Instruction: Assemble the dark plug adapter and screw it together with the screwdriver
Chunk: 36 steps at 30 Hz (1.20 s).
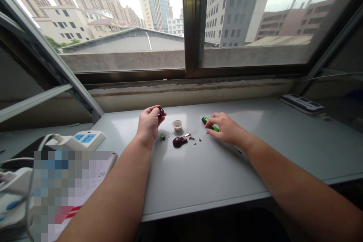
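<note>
Item, my right grip [225,126]: fingers over a green-and-black handle [204,120], whose long axis slants from far left to near right beneath the fingertips, this hand being nearer; whether they are closed on it, I cannot tell. Item, my left grip [150,121]: pinching a dark round piece [161,112] above the desk [198,185]. Between the hands: white cup [177,125], green part [162,136], maroon shell [179,142], and small metal bits [191,138] lying nearer than the cup.
</note>
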Available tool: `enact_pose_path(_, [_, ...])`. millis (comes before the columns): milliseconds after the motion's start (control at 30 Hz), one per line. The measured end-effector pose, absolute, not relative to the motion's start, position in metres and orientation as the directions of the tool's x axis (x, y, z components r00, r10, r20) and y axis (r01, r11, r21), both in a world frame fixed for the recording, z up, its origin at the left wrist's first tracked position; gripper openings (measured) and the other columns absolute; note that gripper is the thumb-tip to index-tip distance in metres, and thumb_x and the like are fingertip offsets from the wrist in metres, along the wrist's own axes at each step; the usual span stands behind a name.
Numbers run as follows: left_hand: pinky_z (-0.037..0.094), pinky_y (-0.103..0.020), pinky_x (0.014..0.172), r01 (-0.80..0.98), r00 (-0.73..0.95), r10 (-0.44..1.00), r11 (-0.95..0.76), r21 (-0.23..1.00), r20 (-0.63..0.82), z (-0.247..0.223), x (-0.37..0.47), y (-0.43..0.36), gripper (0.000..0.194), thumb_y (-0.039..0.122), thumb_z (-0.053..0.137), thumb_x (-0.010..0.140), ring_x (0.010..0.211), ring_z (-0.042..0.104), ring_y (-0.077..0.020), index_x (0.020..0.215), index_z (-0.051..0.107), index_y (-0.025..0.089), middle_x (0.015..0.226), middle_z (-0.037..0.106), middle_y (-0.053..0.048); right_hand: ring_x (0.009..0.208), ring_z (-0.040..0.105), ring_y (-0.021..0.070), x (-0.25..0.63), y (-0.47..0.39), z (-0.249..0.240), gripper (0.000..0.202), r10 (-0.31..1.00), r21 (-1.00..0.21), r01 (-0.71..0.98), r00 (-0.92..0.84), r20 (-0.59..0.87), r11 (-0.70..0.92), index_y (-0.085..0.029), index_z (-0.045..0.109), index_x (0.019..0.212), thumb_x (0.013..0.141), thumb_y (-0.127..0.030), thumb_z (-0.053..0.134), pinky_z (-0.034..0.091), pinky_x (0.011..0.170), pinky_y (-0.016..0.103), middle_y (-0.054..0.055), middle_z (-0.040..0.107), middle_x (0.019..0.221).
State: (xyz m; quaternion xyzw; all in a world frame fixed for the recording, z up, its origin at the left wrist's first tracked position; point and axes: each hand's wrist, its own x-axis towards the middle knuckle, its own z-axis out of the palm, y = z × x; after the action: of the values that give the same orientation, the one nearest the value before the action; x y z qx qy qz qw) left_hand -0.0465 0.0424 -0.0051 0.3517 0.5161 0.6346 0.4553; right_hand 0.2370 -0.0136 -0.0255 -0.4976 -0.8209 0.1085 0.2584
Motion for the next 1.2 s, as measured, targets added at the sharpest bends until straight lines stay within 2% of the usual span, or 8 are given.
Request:
enact_pose_path(233, [0.053,-0.027,0.072,-0.159,-0.326,0.944,-0.104,0.982,0.047,-0.004,-0.052,0.042,0.031,0.017,0.075,0.068,0.076,0.072,-0.0145,0.098,0.070,0.014,0.089,0.072,-0.006,0.102,0.057,0.0280,0.221,-0.022,-0.025,0.020,0.830,-0.382,0.742,-0.440,0.344,0.551,-0.021,0.076,0.106,0.090,-0.029,0.069,0.049,0.098,0.045,0.010,0.068,0.104])
enact_pose_path(400, [0.055,-0.028,0.075,-0.185,-0.192,0.981,-0.075,0.980,0.038,0.006,-0.038,0.031,0.028,0.014,0.074,0.063,0.077,0.070,-0.0155,0.091,0.072,0.013,0.081,0.072,-0.006,0.119,0.056,0.0310,0.186,-0.040,-0.023,0.037,0.705,-0.259,0.663,-0.599,0.380,0.703,-0.023,0.067,0.133,0.097,-0.030,0.060,0.042,0.110,0.051,0.012,0.066,0.133])
enact_pose_path(500, [0.054,-0.027,0.069,-0.174,-0.054,0.999,-0.019,0.985,0.010,0.011,-0.028,0.021,0.025,0.018,0.076,0.063,0.074,0.068,-0.0157,0.086,0.072,0.012,0.077,0.071,-0.005,0.133,0.052,0.0315,0.168,-0.046,-0.025,0.039,0.625,-0.198,0.600,-0.686,0.371,0.776,-0.026,0.063,0.136,0.098,-0.023,0.058,0.037,0.116,0.052,0.010,0.063,0.144])
enact_pose_path(667, [0.056,-0.029,0.073,-0.167,0.099,0.995,0.048,0.985,-0.032,0.015,-0.019,0.011,0.032,0.019,0.082,0.064,0.076,0.069,-0.0164,0.094,0.073,0.011,0.081,0.073,-0.007,0.125,0.058,0.0280,0.158,-0.046,-0.026,0.028,0.587,-0.165,0.569,-0.728,0.355,0.806,-0.025,0.070,0.118,0.094,-0.015,0.059,0.035,0.117,0.050,0.008,0.075,0.118])
enact_pose_path(833, [0.060,-0.033,0.080,-0.212,0.072,0.997,0.044,0.976,-0.029,0.016,-0.021,0.010,0.032,0.014,0.079,0.068,0.078,0.073,-0.0173,0.098,0.071,0.010,0.085,0.074,-0.008,0.115,0.060,0.0270,0.166,-0.046,-0.019,0.020,0.516,-0.167,0.495,-0.749,0.415,0.852,-0.025,0.072,0.110,0.093,-0.021,0.063,0.040,0.111,0.044,0.007,0.075,0.109])
enact_pose_path(900, [0.061,-0.034,0.080,-0.227,0.016,1.000,0.029,0.973,-0.026,0.017,-0.024,0.012,0.032,0.012,0.077,0.071,0.074,0.072,-0.0163,0.101,0.069,0.011,0.084,0.073,-0.006,0.111,0.062,0.0262,0.177,-0.044,-0.014,0.019,0.541,-0.230,0.494,-0.702,0.463,0.838,-0.026,0.072,0.110,0.092,-0.024,0.065,0.042,0.107,0.043,0.005,0.076,0.106])
enact_pose_path(1033, [0.061,-0.036,0.082,-0.232,-0.060,0.995,0.060,0.971,-0.076,0.017,-0.028,0.017,0.031,0.006,0.072,0.073,0.069,0.071,-0.0147,0.103,0.067,0.011,0.080,0.071,-0.005,0.102,0.063,0.0273,0.210,-0.031,-0.008,0.022,0.739,-0.388,0.650,-0.437,0.512,0.653,-0.026,0.071,0.106,0.084,-0.022,0.069,0.045,0.099,0.043,0.005,0.078,0.101])
enact_pose_path(1200, [0.060,-0.033,0.082,-0.189,0.052,0.993,0.112,0.976,-0.104,0.017,-0.024,0.015,0.019,0.009,0.070,0.076,0.073,0.072,-0.0166,0.096,0.070,0.010,0.083,0.071,-0.009,0.099,0.061,0.0296,0.231,-0.013,-0.019,0.024,0.850,-0.394,0.790,-0.285,0.444,0.470,-0.024,0.072,0.103,0.080,-0.023,0.070,0.043,0.094,0.044,0.006,0.079,0.100])
